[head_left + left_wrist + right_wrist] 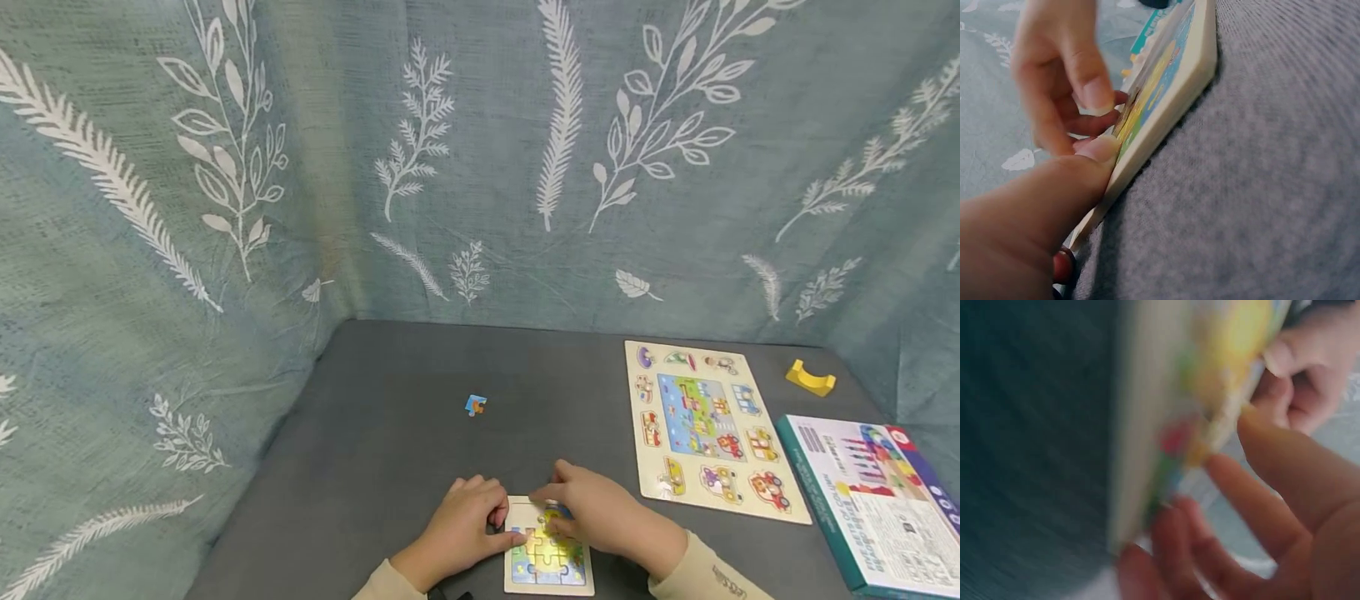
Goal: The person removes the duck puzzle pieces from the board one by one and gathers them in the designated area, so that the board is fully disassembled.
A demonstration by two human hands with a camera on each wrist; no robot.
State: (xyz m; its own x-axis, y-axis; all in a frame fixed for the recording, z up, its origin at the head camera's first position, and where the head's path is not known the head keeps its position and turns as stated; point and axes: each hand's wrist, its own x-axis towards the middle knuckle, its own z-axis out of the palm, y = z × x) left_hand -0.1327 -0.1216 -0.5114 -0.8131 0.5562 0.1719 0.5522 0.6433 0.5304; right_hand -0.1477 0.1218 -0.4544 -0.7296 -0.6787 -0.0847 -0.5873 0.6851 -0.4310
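Head view shows a small jigsaw puzzle (pixel 547 557) on the table (pixel 405 417). The left hand (pixel 467 521) pinches its left edge; the right hand (pixel 596 508), thumb and fingers apart, touches it. One blue piece (pixel 476 405) lies farther away.

Puzzle (pixel 1160 119) close in wrist views
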